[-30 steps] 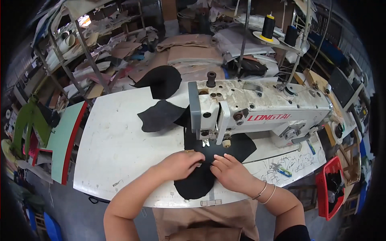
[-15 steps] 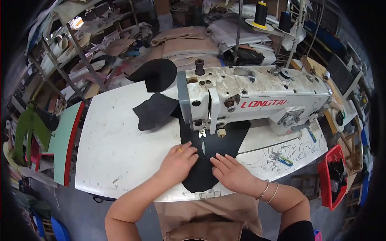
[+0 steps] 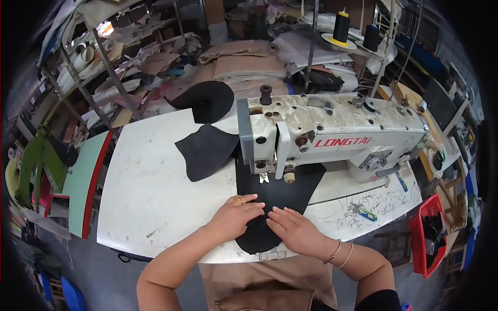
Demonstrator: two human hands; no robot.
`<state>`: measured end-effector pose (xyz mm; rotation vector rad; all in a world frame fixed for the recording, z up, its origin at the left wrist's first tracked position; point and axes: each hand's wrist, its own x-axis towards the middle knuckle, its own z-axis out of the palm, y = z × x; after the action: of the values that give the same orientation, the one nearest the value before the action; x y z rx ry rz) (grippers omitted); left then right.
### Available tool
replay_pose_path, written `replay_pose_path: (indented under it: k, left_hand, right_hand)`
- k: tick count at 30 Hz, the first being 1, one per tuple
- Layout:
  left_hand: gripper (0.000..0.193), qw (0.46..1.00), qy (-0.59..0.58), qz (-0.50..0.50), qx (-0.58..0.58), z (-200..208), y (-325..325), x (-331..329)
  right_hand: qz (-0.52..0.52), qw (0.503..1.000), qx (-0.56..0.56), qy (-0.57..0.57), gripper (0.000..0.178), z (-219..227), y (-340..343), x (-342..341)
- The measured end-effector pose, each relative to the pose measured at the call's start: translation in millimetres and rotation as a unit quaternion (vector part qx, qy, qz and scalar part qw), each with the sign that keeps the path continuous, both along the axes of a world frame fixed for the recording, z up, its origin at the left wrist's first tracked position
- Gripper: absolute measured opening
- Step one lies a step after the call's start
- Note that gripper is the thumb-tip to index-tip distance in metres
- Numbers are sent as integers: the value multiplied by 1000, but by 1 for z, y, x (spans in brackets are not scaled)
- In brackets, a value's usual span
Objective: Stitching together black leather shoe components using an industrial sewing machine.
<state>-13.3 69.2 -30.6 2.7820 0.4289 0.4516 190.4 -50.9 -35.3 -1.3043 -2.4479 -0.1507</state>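
A piece of black fabric (image 3: 259, 233) lies under the presser foot (image 3: 264, 178) of a white sewing machine (image 3: 332, 122), its rounded end toward me. My left hand (image 3: 236, 217) rests on the fabric's left part, fingers stretched out and pointing right. Flat on its right part is my right hand (image 3: 295, 228), fingers extended toward the left fingertips with a small gap between. Both hands press from above, in front of the foot, and neither grasps anything. Left of the machine head lies a dark grey cut piece (image 3: 207, 152), with a curved black piece (image 3: 212, 102) beyond it.
Thread snips (image 3: 367, 214) lie among thread scraps on the right of the white table (image 3: 150, 192). A red basket (image 3: 429, 236) stands off the right edge. Thread cones (image 3: 341, 28) are at the back. A green machine (image 3: 39, 166) and piled materials stand around.
My hands have come closer together over the fabric, the right shifting left. The light slit in the fabric before the foot no longer shows. The whole view has shifted slightly.
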Motion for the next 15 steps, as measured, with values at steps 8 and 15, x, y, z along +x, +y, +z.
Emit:
replay_pose_path:
  k: [8, 15]
  left_hand:
    - [47, 999, 2, -48, 3, -7, 21, 3]
    - [35, 998, 8, -66, -14, 2, 44, 5]
  right_hand:
    - [-10, 1000, -7, 12, 40, 6, 11, 3]
    - [-5, 1000, -7, -12, 32, 13, 31, 3]
